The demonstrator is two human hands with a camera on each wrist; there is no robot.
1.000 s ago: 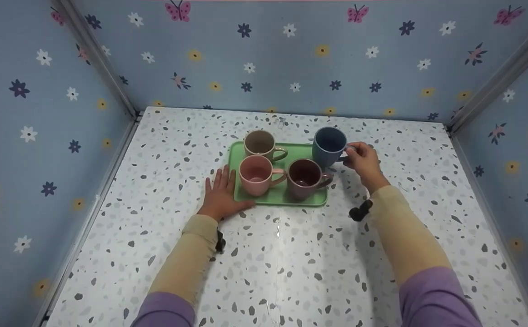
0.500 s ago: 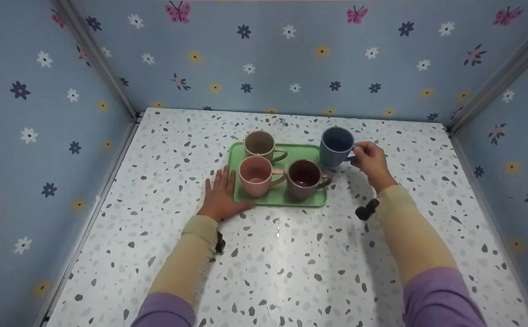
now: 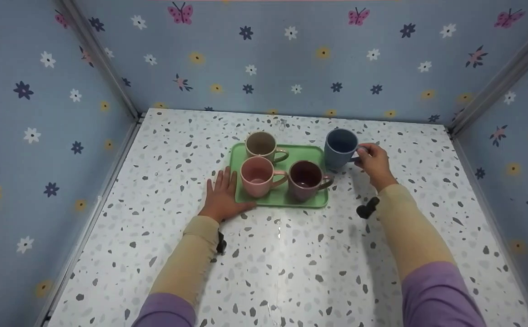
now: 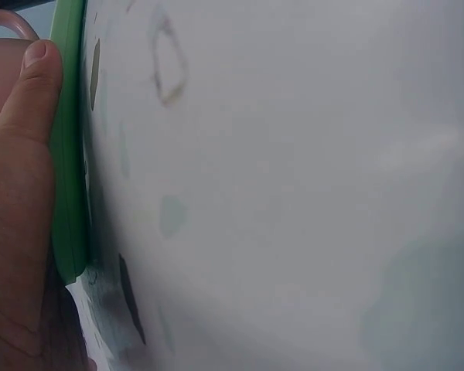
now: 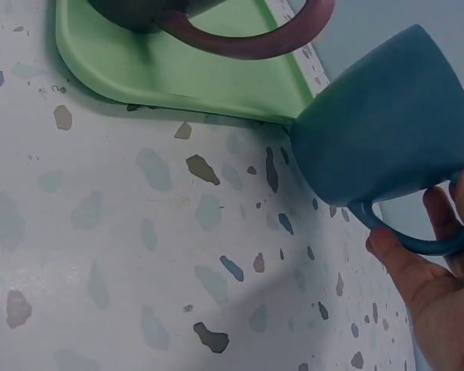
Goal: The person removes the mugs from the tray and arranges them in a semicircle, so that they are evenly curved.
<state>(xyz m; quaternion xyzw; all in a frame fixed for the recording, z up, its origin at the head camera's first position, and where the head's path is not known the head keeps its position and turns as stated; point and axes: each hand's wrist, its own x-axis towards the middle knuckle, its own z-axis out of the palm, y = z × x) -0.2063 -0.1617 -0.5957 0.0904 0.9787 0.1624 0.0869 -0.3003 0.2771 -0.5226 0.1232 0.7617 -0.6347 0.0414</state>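
My right hand (image 3: 375, 164) grips a blue mug (image 3: 336, 156) by its handle, at the right edge of a green tray (image 3: 313, 150). In the right wrist view the fingers curl about that handle (image 5: 425, 246), and the mug body overlaps the tray's corner. Three mugs stand upright on the tray: a beige mug (image 3: 257, 152) at the back left, a pink mug (image 3: 256, 184) in front of it, and a maroon mug (image 3: 301, 188) at the front right. My left hand (image 3: 222, 200) lies with straight, spread fingers against the tray's left side, its thumb along the front edge.
A white speckled tabletop (image 3: 291, 263) carries the tray. Blue flowered panels (image 3: 291, 54) rise behind the table and along both sides, with grey metal posts (image 3: 105, 68) in the corners.
The blue mug has moved right with my right hand, from over the tray's back right corner to the tray's right edge. The left hand and other mugs have stayed put.
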